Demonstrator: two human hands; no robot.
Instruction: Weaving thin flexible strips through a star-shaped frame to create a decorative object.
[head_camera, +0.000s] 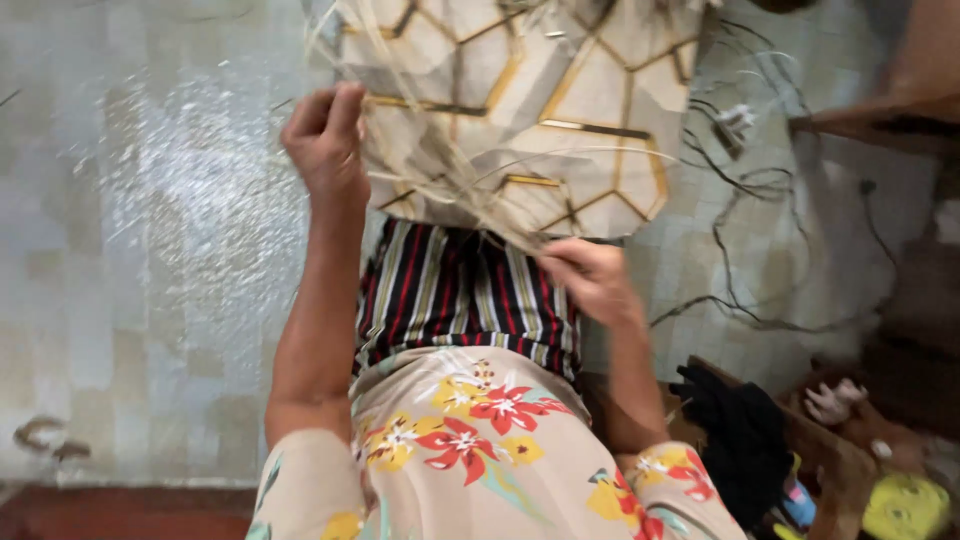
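Pretty blurry shot, so a lot is hard to read. The tiled floor (150, 250) fills most of the view, pale grey-green with a shiny glare patch, and its edges run out of frame. On it lies a cushion or board (560, 110) with a hexagon pattern in cream, grey and gold lines; its top is cut off, so I can't tell which it is. Below that is a striped cloth (460, 290) in red, black and white, partly hidden under a floral garment (480, 440).

Thin dry straw fibres (450, 170), pale and wispy, spread across the patterned piece between the 2 hands. The left hand (325, 145) is raised with fingers pinched narrow on a few strands. The right hand (590, 275) is curled low by the striped cloth, seemingly gripping the strand ends, though blur hides the exact hold.

Dark tangled cords (750, 200) trail on the right. A black bundle (740, 430) and a yellow object (905, 505) sit bottom right, too smeared to identify.
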